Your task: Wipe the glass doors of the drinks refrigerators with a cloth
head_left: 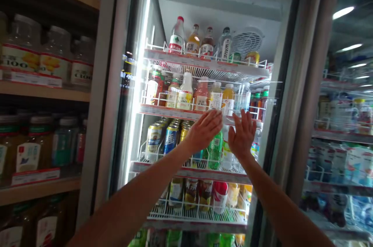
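Observation:
Both my arms reach up in front of a lit drinks fridge with shelves of bottles and cans. My left hand is stretched flat with its fingers side by side, and holds nothing. To its right, my right hand is raised with spread fingers, also without anything in it. Between and behind them stands a green bottle on the can shelf. Just above the hands runs a row of juice bottles. Faint reflections suggest glass in front of the shelves; whether my hands touch it, I cannot tell.
Left of the fridge, wooden shelves hold more bottles. Inside, beer cans sit at mid-height, and several bottles stand on the wire shelf below. At right, past the metal frame, is another glass-fronted cooler.

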